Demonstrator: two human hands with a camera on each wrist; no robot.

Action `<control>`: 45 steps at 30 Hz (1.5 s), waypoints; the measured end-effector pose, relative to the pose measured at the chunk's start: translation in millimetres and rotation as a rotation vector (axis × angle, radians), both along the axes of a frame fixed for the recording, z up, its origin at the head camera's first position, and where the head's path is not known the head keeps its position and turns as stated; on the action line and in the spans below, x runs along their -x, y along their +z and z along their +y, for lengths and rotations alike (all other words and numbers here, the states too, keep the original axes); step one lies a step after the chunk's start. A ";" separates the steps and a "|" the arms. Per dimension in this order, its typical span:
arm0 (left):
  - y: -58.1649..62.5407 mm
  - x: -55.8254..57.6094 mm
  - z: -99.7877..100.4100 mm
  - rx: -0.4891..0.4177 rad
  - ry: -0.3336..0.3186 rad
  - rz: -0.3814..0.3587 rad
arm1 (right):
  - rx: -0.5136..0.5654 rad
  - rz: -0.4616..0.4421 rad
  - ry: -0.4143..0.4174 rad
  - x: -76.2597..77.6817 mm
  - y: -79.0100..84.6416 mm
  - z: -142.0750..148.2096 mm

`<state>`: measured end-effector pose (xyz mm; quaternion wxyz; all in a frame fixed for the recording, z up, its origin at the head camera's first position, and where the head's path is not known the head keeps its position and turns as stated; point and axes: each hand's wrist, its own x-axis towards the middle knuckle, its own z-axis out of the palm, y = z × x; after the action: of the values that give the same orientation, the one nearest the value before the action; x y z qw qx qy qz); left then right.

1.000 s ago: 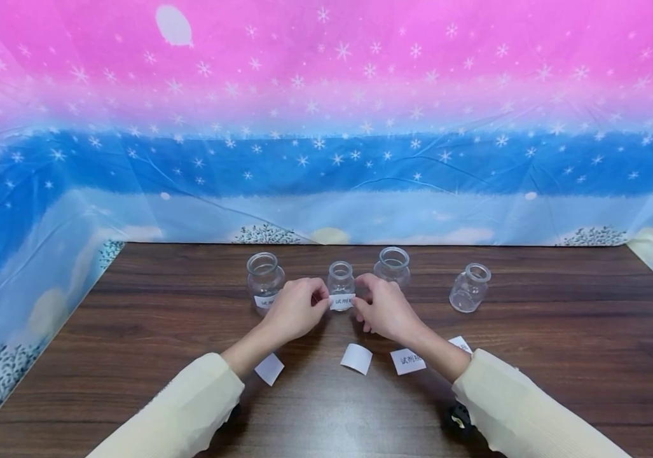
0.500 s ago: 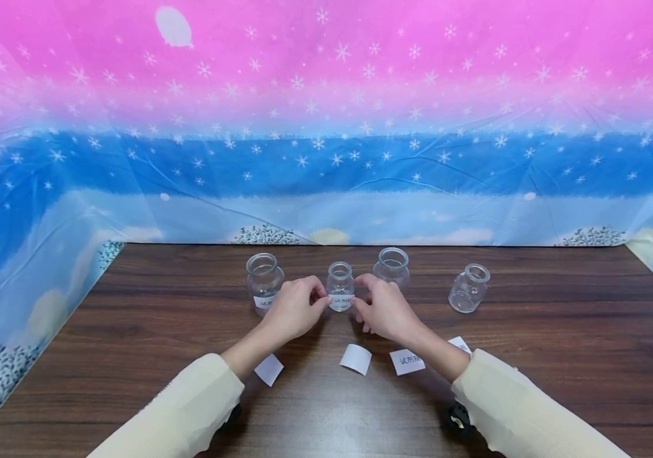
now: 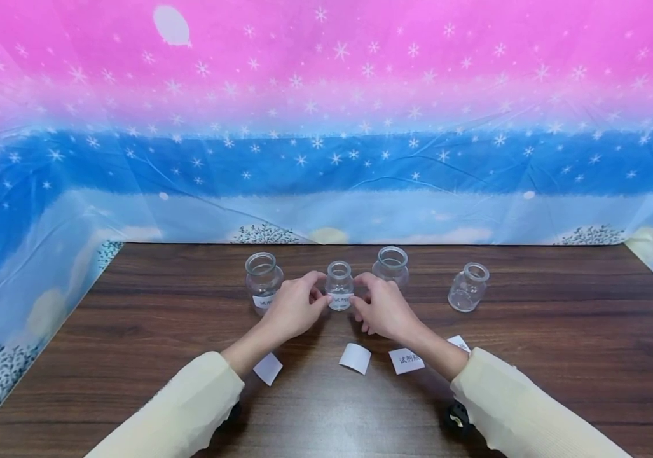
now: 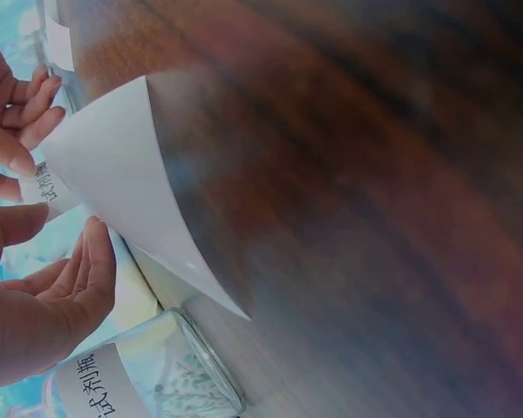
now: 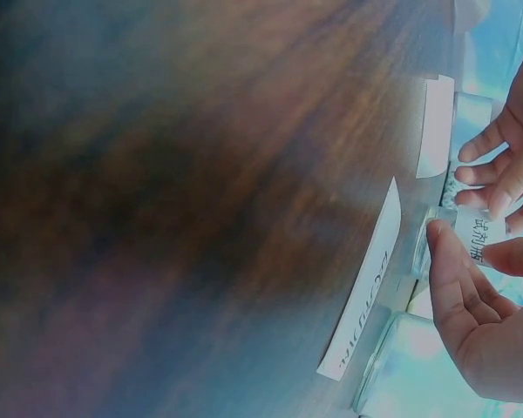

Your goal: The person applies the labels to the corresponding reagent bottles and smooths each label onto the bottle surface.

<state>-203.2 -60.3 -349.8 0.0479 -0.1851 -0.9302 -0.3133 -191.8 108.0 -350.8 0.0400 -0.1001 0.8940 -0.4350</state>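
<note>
A small clear glass bottle (image 3: 339, 275) stands upright between the two hands, mouth uncovered. Across its front lies a white paper label (image 3: 341, 300) with printed black characters. My left hand (image 3: 296, 310) has its thumb at the label's left end, fingers bent beside the bottle. Opposite it, my right hand (image 3: 386, 310) holds the other end with its thumb, fingers likewise curled at the glass. In the right wrist view both thumbs meet the label (image 5: 476, 233). Partly behind the left hand stands a bigger bottle (image 3: 262, 280) bearing a similar label (image 3: 263, 301).
A wide-mouthed bottle (image 3: 393, 272) stands behind the right hand, and another bottle (image 3: 468, 292) stands farther right. Nearer on the wooden table (image 3: 326, 420) lie a curved blank-backed label (image 3: 355, 358), a white label (image 3: 269, 369) and a printed label (image 3: 406, 360), with another (image 3: 459, 343) by the right forearm.
The label, slightly tilted a second ago, now lies level and closer against the small bottle. Both hands have stayed nearly in place; the left forefinger has lifted slightly along the bottle's side.
</note>
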 end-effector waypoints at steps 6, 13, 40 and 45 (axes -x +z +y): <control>1.2 0.3 -0.9 -0.003 -0.003 -0.010 | -0.001 0.003 0.003 0.4 0.7 -0.5; 1.8 0.0 -1.1 0.001 -0.004 -0.020 | -0.001 0.007 0.006 0.5 0.0 0.0; 1.5 0.8 -5.3 -0.016 -0.061 -0.076 | -0.016 0.061 0.064 -1.2 -0.2 5.0; 2.2 0.6 -5.6 -0.013 -0.065 -0.075 | -0.010 0.059 0.083 -0.9 0.9 6.8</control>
<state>-203.7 -65.8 -347.6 0.0039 -0.2029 -0.9229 -0.3274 -190.9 114.9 -349.8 0.0322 -0.1497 0.8920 -0.4254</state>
